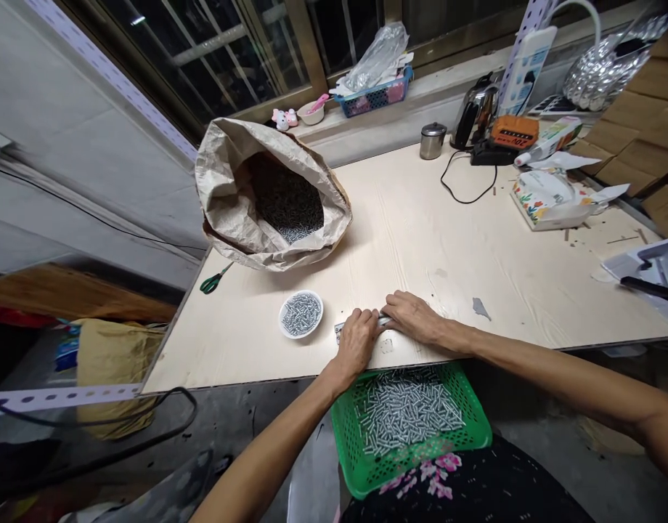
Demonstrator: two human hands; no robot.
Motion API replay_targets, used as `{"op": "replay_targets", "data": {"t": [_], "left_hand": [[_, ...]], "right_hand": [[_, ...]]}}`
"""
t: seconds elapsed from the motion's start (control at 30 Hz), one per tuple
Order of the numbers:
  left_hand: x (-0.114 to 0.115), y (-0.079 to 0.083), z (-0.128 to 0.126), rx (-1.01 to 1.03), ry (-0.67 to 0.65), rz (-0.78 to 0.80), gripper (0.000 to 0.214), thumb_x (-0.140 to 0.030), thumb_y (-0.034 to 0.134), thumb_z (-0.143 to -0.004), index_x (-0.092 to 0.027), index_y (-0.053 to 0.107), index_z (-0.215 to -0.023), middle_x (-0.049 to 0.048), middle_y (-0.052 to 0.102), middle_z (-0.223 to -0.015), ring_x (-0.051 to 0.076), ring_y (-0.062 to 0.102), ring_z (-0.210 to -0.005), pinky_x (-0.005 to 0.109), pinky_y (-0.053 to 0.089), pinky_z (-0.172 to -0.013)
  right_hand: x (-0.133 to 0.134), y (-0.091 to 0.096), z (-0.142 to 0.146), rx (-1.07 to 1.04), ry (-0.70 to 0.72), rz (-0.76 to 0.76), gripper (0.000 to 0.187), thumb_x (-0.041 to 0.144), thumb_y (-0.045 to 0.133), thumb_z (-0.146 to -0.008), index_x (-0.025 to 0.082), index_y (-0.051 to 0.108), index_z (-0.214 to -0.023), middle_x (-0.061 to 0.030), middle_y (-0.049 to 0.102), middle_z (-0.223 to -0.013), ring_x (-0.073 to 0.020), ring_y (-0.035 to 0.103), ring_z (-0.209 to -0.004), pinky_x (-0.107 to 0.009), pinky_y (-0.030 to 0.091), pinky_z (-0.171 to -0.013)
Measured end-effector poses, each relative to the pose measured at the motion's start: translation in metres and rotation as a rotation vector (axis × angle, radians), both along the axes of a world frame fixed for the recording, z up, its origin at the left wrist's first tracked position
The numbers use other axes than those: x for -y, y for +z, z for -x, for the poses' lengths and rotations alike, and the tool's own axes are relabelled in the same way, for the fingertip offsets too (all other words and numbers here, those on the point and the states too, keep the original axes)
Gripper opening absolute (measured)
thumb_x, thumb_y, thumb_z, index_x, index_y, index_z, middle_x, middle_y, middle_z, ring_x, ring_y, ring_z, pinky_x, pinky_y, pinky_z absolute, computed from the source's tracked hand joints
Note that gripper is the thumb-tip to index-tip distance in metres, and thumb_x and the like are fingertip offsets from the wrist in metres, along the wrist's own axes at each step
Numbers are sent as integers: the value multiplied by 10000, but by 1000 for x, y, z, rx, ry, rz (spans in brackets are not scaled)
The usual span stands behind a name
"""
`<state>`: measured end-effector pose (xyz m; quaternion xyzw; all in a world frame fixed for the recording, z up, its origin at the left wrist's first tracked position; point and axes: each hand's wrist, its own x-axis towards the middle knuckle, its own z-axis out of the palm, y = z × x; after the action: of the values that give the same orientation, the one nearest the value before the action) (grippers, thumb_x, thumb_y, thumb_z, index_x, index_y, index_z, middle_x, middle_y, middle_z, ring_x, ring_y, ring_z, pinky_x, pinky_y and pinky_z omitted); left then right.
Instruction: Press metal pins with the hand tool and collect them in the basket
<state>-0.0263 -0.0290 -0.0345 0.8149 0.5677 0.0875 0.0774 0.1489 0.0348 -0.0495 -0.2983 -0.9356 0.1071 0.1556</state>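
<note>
My left hand [359,335] rests near the table's front edge, its fingers closed over a thin silvery strip [338,331] lying on the wood. Just to its right, my right hand [413,317] has its fingers bent and pinched on the strip's other end. The fingers hide most of the strip, so its exact kind does not show. Left of the hands stands a white bowl [282,319] full of small metal pieces. Below the table edge sits a green basket [342,443] with many silvery, screw-like pieces in it.
An open paper sack [225,174] holding dark and silvery small pieces stands at the back left. Green-handled scissors [210,282] lie beside it. Toward the right are a metal canister [433,141], an orange box-shaped device [515,132], a cord and a tissue pack [552,200].
</note>
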Motion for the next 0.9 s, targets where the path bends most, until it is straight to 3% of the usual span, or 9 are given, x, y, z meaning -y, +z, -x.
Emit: {"op": "replay_targets", "data": {"t": [0.1, 0.17, 0.27, 0.47, 0.6, 0.7, 0.83, 0.9], "left_hand": [[15, -7, -3, 21, 4, -81, 250, -195, 447, -931, -188, 550, -1158, 139, 498, -1340, 275, 426, -1267, 467, 420, -997], [28, -11, -8, 49, -24, -96, 276, -151, 428, -928, -202, 539, -1175, 137, 404, -1441, 286, 318, -1363, 498, 391, -1037], [41, -17, -17, 73, -36, -82, 250, -146, 416, -931, -208, 552, -1131, 124, 429, -1425, 282, 324, -1364, 521, 377, -1054], [40, -11, -19, 142, -3, -125, 191, -200, 441, -935, -177, 609, -1025, 134, 520, -1281, 249, 472, -1218, 427, 454, -985], [42, 8, 1, 59, 353, -203, 203, -274, 490, -919, -148, 638, -977, 137, 567, -1111, 253, 522, -1058, 391, 484, -869], [39, 21, 21, -68, 593, -43, 226, -337, 562, -873, -134, 662, -864, 118, 590, -963, 263, 521, -987, 373, 463, -833], [29, 34, 28, -111, 680, 261, 232, -343, 559, -854, -163, 678, -767, 91, 619, -946, 251, 535, -1006, 315, 448, -757], [28, 40, 20, -190, 658, 289, 233, -299, 522, -870, -150, 689, -808, 102, 629, -964, 248, 552, -989, 319, 443, -744]], "right_hand": [[-12, 8, -10, 6, 26, 23, 379, 444, 646, -825, 157, 588, -1065, -106, 595, -1000, -218, 499, -864, -326, 387, -699], [-19, 9, -14, 24, 8, 28, 241, 377, 573, -890, 177, 607, -1020, -88, 607, -952, -202, 505, -824, -318, 374, -684], [-27, 6, -12, 39, -87, -34, 150, 204, 488, -931, 180, 626, -877, -61, 614, -875, -189, 504, -806, -315, 347, -691], [-38, -2, 2, 61, -142, -164, 159, 151, 488, -925, 189, 628, -860, -41, 627, -871, -188, 486, -834, -319, 297, -716], [-38, -6, 2, 77, -147, -204, 197, 120, 452, -934, 202, 625, -890, -35, 615, -874, -182, 456, -825, -311, 261, -712], [-36, -10, 1, 71, -161, -212, 214, 92, 436, -930, 196, 622, -907, -38, 609, -884, -181, 440, -825, -304, 252, -701], [-33, -12, 2, 62, -169, -230, 195, 79, 452, -918, 182, 616, -891, -40, 605, -881, -185, 439, -830, -302, 261, -707], [-32, -13, 2, 50, -172, -238, 189, 81, 457, -915, 182, 613, -881, -42, 606, -879, -187, 442, -829, -302, 266, -707]]}}
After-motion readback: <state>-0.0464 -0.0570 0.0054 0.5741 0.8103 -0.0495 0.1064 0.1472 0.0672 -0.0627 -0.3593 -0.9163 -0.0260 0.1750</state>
